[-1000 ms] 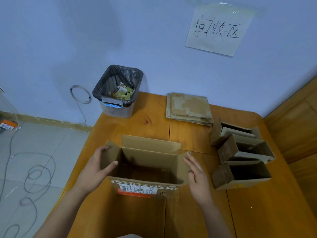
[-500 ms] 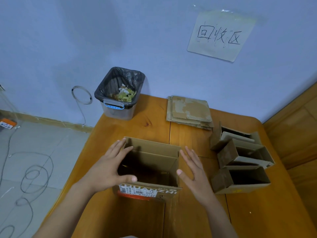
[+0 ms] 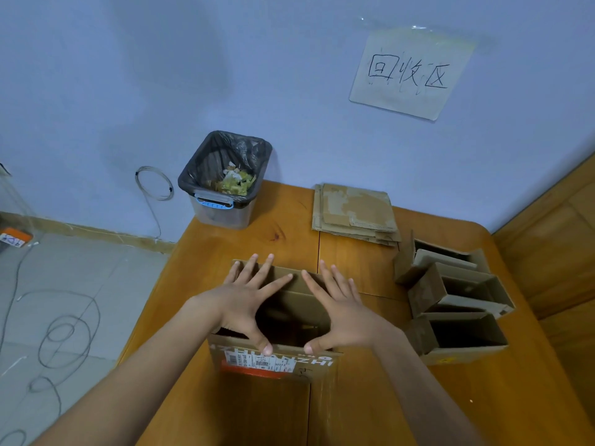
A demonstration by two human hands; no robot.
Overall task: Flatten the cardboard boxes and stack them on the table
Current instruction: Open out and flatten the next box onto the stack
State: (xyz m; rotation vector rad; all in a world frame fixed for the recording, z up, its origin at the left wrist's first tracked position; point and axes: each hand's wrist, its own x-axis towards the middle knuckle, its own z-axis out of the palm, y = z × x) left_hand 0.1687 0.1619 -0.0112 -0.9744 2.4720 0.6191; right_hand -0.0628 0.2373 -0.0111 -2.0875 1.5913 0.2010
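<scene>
A brown cardboard box (image 3: pixel 273 362) with a shipping label on its near side stands open on the wooden table (image 3: pixel 277 233). My left hand (image 3: pixel 248 297) and my right hand (image 3: pixel 338 307) lie spread over its open top, fingers straight, fingertips at the far flap, thumbs at the near edge. A stack of flattened cardboard (image 3: pixel 354 214) lies at the back of the table. Three small open boxes stand in a row on the right: one at the back (image 3: pixel 441 259), one in the middle (image 3: pixel 457 291), one nearest (image 3: pixel 463 336).
A clear bin lined with a black bag (image 3: pixel 222 185) holds scraps at the table's back left corner. A handwritten paper sign (image 3: pixel 409 72) hangs on the blue wall. Cables (image 3: pixel 61 329) lie on the tiled floor to the left. Wooden panelling (image 3: pixel 560 246) rises at right.
Both hands moved from the box's sides to lie over its open top, closer together. The side flaps have folded inward and the box looks narrower.
</scene>
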